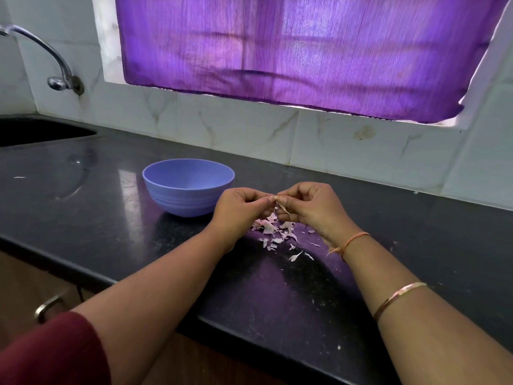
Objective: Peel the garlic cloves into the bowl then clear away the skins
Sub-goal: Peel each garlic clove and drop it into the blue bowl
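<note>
A blue-violet bowl (pixel 188 187) stands on the black counter (pixel 83 212), just left of my hands. My left hand (pixel 240 208) and my right hand (pixel 311 208) meet above the counter and together pinch a small garlic clove (pixel 276 199) between their fingertips. A strip of pale skin (pixel 284 209) hangs down from the clove. Under my hands lies a loose pile of pinkish-white garlic skins (pixel 273 229), with stray flakes scattered toward me. The bowl's inside shows no cloves from this angle.
A dark sink (pixel 41 132) is set into the counter at the far left, with a chrome tap (pixel 58 76) on the tiled wall. A purple curtain (pixel 305 51) covers the window behind. A cabinet handle (pixel 48 305) shows below the counter edge.
</note>
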Demonstrator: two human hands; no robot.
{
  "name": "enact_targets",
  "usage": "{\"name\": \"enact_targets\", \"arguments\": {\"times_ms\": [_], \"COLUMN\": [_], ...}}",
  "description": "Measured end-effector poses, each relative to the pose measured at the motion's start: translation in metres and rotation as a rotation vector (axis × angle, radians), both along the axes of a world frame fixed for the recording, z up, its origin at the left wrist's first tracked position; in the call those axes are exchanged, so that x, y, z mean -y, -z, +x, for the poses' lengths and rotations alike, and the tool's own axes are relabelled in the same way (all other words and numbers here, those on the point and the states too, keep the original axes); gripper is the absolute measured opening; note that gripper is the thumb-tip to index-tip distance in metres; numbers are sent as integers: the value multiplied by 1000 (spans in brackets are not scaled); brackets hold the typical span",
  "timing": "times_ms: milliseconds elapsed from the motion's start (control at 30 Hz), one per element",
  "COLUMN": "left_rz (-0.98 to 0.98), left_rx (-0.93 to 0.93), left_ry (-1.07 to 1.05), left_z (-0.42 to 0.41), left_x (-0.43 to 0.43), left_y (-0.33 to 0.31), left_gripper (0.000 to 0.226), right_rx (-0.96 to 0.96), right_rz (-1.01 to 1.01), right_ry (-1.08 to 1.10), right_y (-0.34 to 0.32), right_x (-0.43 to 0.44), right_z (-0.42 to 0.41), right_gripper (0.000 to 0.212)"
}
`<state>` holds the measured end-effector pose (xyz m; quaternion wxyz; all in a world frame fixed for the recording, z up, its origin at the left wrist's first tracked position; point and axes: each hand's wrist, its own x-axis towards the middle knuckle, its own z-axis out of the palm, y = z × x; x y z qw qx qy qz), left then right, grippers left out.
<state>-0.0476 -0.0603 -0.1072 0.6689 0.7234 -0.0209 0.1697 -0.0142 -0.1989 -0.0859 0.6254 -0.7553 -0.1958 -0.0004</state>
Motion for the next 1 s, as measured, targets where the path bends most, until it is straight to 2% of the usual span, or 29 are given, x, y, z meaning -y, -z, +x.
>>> {"name": "enact_targets", "arguments": {"times_ms": [200, 367, 600, 767, 1000], "left_rz": [-21, -12, -26, -57, 32], "left_rx": [-14, -15, -17, -31, -28], "left_ry": [-29, -39, -50, -64, -105], "left_z": [-3, -4, -1, 0, 0], "left_x": [0, 0, 0, 1, 2], "left_y": [-2, -4, -2, -3, -2], "left_gripper": [8, 11, 8, 7, 12], "right_rx": [22, 127, 110, -20, -120], "right_rz": [-44, -148, -128, 38, 281], "right_ry": [-23, 9, 42, 5, 32], "right_y": [1, 1, 1, -1, -5], "right_x": [-1, -4, -5, -7, -4], "right_z": [-1, -1, -1, -4, -4], "right_gripper": [6, 12, 12, 6, 9]}}
